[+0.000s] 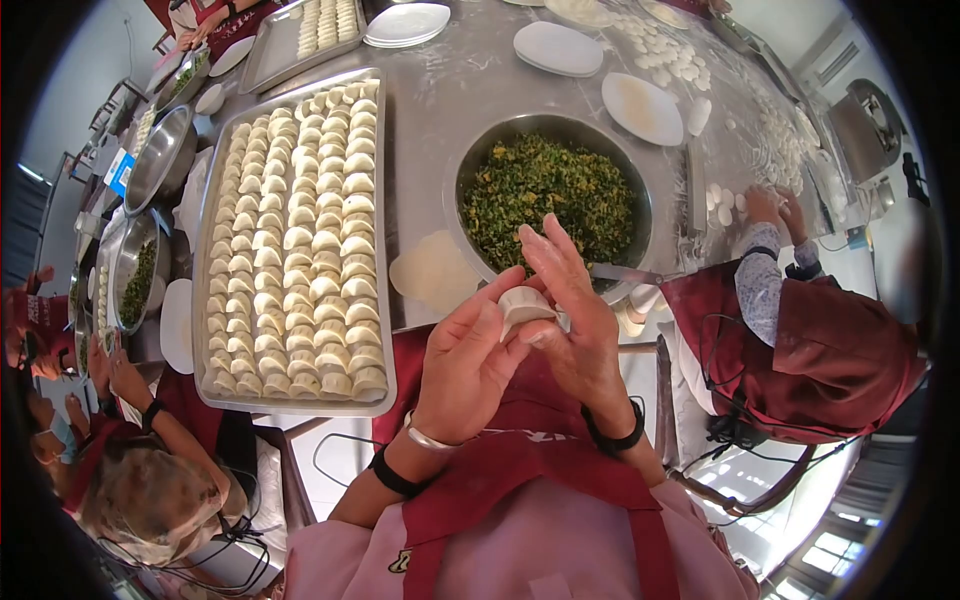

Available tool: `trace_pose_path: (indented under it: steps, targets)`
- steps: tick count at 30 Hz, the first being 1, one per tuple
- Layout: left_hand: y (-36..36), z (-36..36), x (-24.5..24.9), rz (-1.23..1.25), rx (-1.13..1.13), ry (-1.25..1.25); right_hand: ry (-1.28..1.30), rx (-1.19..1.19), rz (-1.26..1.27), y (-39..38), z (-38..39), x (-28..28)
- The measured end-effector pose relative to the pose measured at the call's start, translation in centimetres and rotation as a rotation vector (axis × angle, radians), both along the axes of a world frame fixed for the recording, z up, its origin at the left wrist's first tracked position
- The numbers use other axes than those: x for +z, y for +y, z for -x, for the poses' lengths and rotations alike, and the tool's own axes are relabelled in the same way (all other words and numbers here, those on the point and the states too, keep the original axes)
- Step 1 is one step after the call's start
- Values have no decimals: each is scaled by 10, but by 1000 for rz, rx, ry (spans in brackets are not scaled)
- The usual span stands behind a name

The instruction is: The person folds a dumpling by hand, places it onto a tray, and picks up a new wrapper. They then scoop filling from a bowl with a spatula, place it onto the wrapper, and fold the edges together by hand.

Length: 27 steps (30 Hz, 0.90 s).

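A white folded dumpling is held between my two hands, just in front of a steel bowl of chopped green and yellow filling. My left hand grips its left side with thumb and fingers. On its right side, my right hand presses with the thumb, its upper fingers stretched upward. Part of a flat utensil shows beside my right hand at the bowl's rim. To the left lies a large metal tray with long rows of dumplings.
A pale round wrapper lies between tray and bowl. White plates stand beyond the bowl. At the right a co-worker's hands touch dough pieces on the floury table. Other people work at the left, near more bowls.
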<state>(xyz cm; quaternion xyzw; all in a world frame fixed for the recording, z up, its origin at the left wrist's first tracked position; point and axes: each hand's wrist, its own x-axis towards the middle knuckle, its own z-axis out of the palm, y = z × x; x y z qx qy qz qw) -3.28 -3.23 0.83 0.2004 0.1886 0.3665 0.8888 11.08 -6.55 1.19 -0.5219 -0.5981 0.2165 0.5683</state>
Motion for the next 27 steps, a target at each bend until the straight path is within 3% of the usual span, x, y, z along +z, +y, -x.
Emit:
trace_pose_path:
  steps: [5, 8, 11, 17, 26, 27]
  targets:
    - [-9, -3, -8, -43, -3, -65, -310, 78, -74, 1, -22, -19]
    - [-3, -2, -8, -75, -45, -91, -212, -16, 4, -1, -9, 5]
    - [-3, -3, -5, -45, -39, -103, 420, 43, -27, -7, 1, -5]
    - [-5, -4, -7, -9, -34, -129, 146, -46, -151, -8, -10, -17]
    - [0, 1, -1, 14, -109, -145, -22, -16, -153, -6, -20, -15]
    - [1, 3, -1, 24, -114, -135, 67, -8, -117, -7, -17, -12]
